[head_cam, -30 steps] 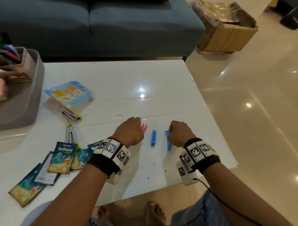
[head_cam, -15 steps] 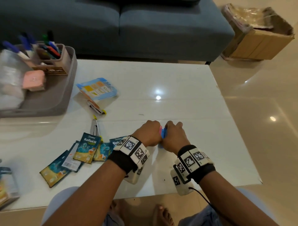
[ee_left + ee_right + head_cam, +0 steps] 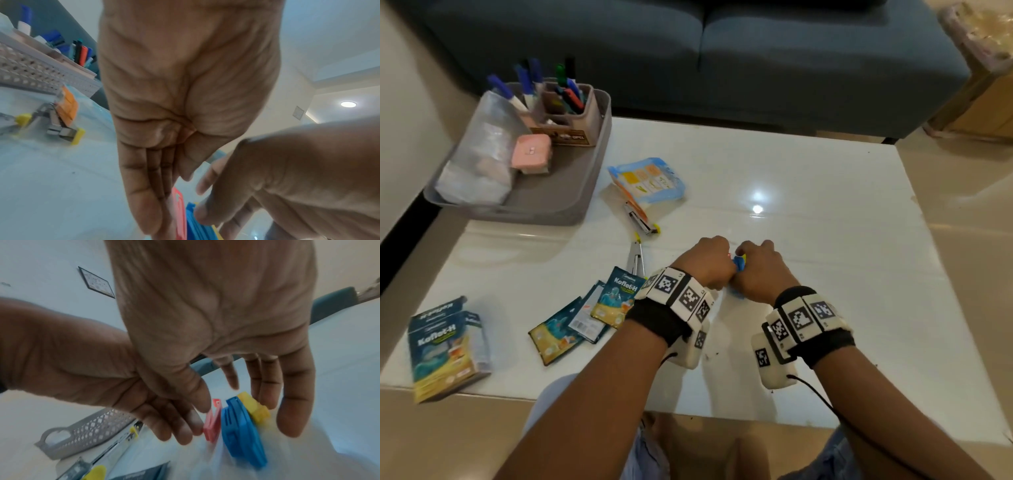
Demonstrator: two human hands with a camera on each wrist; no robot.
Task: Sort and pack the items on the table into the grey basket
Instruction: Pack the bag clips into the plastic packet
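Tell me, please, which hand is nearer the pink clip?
Left. The left hand's fingers lie against the pink clip; the right hand is on the far side of the blue clips, by the yellow one.

So the left hand and right hand, apart a second ago, have closed in together, bunching the pink clip, blue clips and yellow clip between their fingers.

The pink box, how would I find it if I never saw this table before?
Look at the far left corner of the white table, where the grey basket sits. Inside it, the pink box lies between a clear plastic bag and a pen holder. It is the only pink, squarish thing in there.
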